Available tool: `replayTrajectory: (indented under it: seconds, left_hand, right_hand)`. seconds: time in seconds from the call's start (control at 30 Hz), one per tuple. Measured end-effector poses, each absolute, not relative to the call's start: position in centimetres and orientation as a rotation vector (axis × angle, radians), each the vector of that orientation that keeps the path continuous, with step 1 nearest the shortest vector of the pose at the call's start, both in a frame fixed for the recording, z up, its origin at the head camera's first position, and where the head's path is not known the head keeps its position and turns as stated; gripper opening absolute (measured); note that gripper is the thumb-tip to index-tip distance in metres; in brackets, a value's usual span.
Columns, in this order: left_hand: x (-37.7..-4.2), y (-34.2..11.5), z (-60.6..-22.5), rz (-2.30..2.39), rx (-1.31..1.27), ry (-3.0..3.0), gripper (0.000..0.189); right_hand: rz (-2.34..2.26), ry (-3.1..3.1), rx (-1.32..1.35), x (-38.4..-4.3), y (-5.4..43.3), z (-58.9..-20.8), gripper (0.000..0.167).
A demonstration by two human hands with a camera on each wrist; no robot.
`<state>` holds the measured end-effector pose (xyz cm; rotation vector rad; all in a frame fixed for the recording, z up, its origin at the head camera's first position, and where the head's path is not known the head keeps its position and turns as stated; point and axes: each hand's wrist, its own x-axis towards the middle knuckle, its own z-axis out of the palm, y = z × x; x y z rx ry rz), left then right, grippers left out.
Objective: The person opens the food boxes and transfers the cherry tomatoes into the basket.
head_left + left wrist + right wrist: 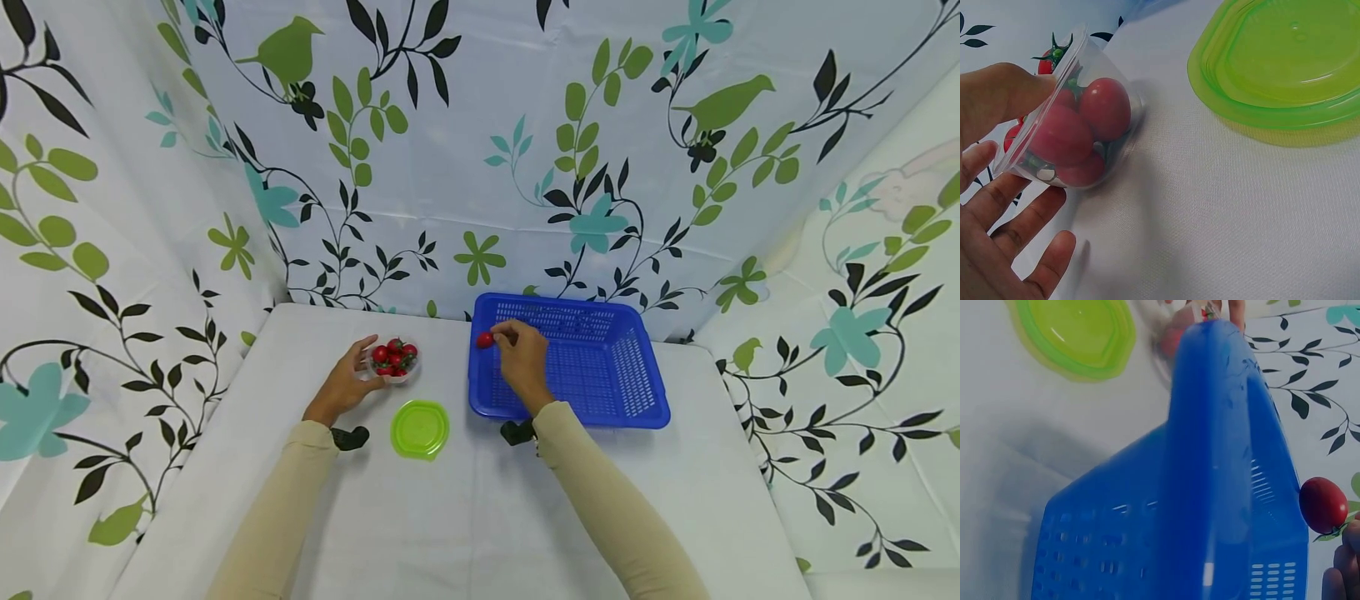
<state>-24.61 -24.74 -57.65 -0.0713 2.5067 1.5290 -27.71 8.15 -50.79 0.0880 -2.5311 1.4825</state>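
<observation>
A clear plastic cup [1119, 134] full of cherry tomatoes [394, 358] stands at the left of the table. My left hand [348, 379] grips its rim, thumb on one side and fingers on the other. Over the left part of a blue plastic basket [652, 367], my right hand [522, 358] pinches a single red cherry tomato [485, 340]. In the right wrist view that tomato [1323, 505] shows its green stem end against the fingertips. A green lid [420, 429] lies between the cup and the basket, nearer to me.
The white-covered table [465, 525] runs back to a leaf-and-bird patterned curtain [450, 150], which also hangs on both sides. The basket's raised rim [1210, 456] fills the middle of the right wrist view.
</observation>
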Motion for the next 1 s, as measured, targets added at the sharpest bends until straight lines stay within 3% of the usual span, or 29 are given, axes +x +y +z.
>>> replayTrajectory:
  seconds: [1.0]
  left_hand:
    - [-24.5, -24.8, -57.6, 1.543, -0.072, 2.497, 0.091]
  right_hand:
    - [1.492, -2.665, -0.002, -28.4, 10.0, -52.4, 0.012]
